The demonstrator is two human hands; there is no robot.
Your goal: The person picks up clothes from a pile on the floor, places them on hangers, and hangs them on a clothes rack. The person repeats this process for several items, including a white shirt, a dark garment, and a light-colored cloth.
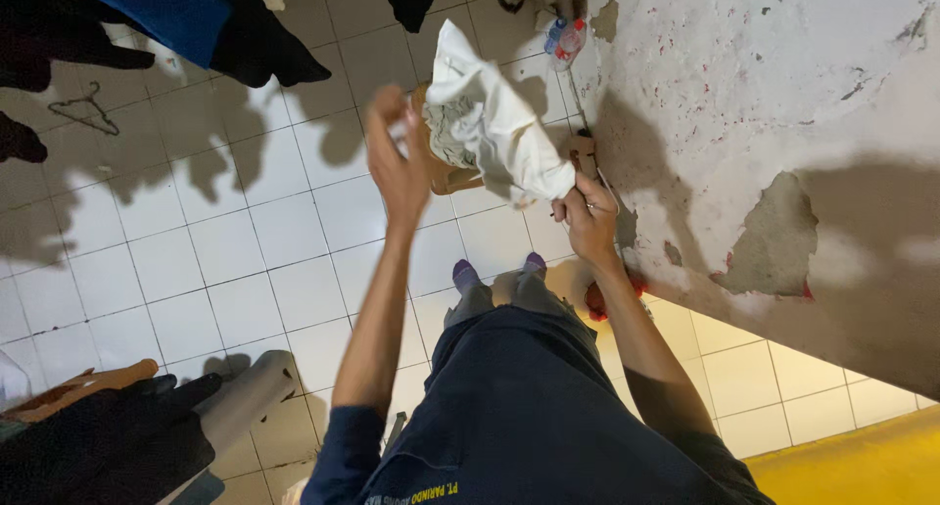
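Observation:
I look straight down at a white tiled floor. My right hand [590, 218] grips one end of a crumpled white cloth [490, 113] and what looks like a thin wire beside the wall. My left hand [397, 162] is raised with its fingers on the other edge of the cloth. The cloth hangs over a small wooden stool [452, 179]. My feet in purple socks [467, 274] stand just below it.
A peeling white wall [764, 103] runs along the right. A plastic bottle [565, 40] lies by its base. Dark clothes [245, 35] hang at the top left, a wire hanger [86, 105] lies on the tiles, and dark fabric with a grey roll [245, 397] sits bottom left.

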